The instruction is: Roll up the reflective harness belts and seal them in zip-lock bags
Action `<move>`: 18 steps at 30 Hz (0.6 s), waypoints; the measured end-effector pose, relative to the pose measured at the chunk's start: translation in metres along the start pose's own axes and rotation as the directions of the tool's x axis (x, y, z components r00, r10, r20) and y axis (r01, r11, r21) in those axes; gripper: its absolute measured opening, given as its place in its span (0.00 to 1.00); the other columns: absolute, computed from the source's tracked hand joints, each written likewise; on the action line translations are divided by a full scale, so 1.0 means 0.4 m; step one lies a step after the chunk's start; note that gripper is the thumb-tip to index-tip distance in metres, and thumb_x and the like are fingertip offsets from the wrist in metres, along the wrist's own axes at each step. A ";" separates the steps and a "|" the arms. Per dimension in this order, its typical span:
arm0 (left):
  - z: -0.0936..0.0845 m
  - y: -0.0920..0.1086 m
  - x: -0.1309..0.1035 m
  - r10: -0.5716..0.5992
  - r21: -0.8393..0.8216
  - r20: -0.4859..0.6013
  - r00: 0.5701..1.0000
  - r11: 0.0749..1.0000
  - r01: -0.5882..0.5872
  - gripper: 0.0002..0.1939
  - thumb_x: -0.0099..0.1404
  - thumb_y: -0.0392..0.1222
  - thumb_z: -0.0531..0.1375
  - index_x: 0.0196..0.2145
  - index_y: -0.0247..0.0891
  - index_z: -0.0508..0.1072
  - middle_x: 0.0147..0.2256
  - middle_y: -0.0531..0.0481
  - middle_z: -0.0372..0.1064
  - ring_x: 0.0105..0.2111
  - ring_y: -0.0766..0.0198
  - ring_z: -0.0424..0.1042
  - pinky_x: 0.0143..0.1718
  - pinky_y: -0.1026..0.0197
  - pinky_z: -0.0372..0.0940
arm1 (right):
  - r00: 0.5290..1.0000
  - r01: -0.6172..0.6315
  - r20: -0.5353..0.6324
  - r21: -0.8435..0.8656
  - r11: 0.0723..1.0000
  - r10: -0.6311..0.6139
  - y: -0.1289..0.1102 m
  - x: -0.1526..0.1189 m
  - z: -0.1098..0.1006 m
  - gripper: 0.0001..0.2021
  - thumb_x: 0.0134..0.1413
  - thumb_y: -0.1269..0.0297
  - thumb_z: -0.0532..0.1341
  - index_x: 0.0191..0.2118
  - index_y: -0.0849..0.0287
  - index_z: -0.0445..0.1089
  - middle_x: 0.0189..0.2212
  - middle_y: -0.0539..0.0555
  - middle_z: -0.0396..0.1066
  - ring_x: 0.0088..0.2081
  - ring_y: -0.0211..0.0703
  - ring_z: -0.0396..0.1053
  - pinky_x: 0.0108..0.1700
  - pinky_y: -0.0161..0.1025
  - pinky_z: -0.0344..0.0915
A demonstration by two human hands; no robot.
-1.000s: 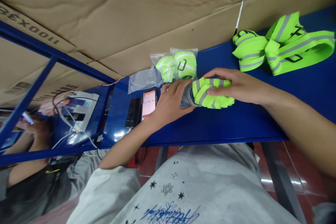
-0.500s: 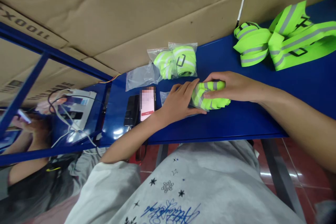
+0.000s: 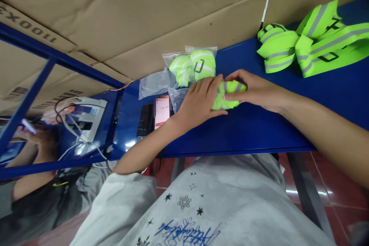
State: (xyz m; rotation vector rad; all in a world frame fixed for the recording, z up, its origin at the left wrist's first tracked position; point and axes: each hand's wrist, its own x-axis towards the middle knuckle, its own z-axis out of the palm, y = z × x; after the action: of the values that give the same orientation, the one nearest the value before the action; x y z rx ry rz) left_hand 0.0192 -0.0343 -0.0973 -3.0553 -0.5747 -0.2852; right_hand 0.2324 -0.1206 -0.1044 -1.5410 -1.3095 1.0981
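Left hand (image 3: 198,102) and right hand (image 3: 253,90): grip closed on green roll (image 3: 223,103), seemingly part-bagged. Left beyond roll: two bagged rolls (image 3: 206,55). Right beyond roll: loose straps (image 3: 302,49), unbagged.

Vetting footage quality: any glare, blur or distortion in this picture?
In the head view: glare on the table near its left end; reflections on the floor; the held band slightly soft; the co-worker's hand dim and blurred; apparent wide-angle stretching toward the edges.

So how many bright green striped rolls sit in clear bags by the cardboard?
2, beyond the left hand: the left roll and, beside it, the black-buckled right roll. Others may be hidden.
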 end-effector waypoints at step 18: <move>-0.038 0.063 0.099 0.037 0.155 -0.004 0.999 0.987 -0.036 0.45 0.74 0.63 0.61 0.76 0.33 0.53 0.61 0.32 0.70 0.56 0.43 0.74 0.56 0.49 0.70 | 0.987 -0.046 0.152 0.550 0.834 -0.046 0.013 0.007 0.006 0.15 0.46 0.55 0.77 0.38 0.55 0.79 0.37 0.53 0.79 0.48 0.49 0.77 0.50 0.43 0.76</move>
State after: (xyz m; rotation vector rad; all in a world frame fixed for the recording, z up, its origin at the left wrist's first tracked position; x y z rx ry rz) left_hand 0.0621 -0.0442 -0.0750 -2.9104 -0.5135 -0.2384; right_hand 0.2316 -0.1185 -0.1104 -1.0320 -0.9635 1.4703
